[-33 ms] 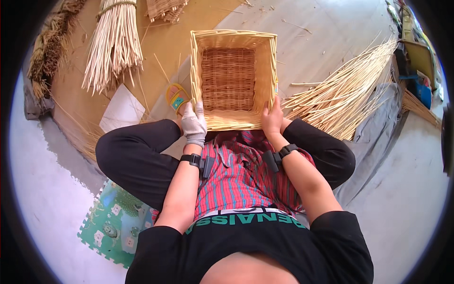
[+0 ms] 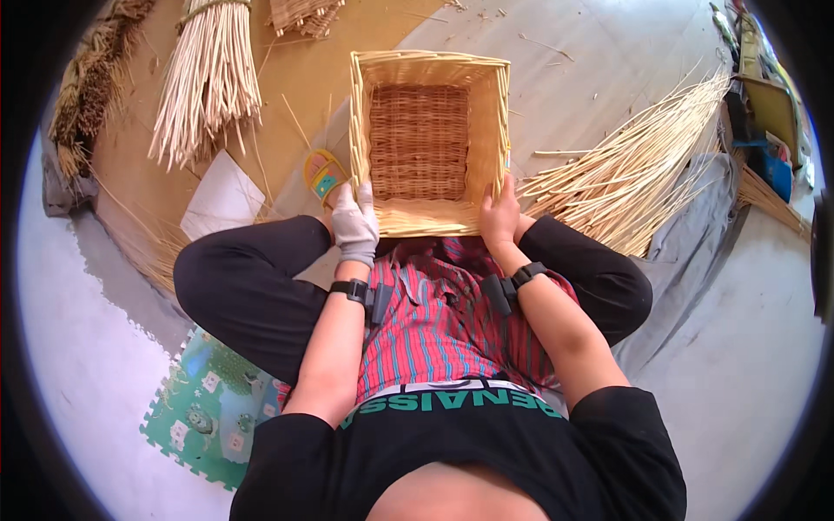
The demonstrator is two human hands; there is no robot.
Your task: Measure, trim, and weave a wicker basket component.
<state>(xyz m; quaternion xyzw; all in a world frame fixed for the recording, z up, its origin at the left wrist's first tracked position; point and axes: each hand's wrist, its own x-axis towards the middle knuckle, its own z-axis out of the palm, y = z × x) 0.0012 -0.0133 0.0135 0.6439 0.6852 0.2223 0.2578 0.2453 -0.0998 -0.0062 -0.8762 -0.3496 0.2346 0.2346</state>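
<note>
The person sits cross-legged on the floor with a square wicker basket (image 2: 427, 143) at the upper middle of the frame, its near rim against their knees. The left hand (image 2: 354, 227), in a pale grey glove, rests at the basket's near left corner, fingers curled onto the rim; the right hand (image 2: 499, 213), bare, grips the near right corner, fingers wrapped over the edge. Only this one moment shows, so what has just changed cannot be told. The basket is empty: its darker woven bottom shows bare inside lighter walls. A red striped cloth (image 2: 443, 313) lies across the lap. Loose pale reeds (image 2: 634, 178) fan out at right, a tied bundle of reeds (image 2: 207, 82) lies at upper left, and a small colourful sandal (image 2: 325, 174) sits just left of the basket.
</note>
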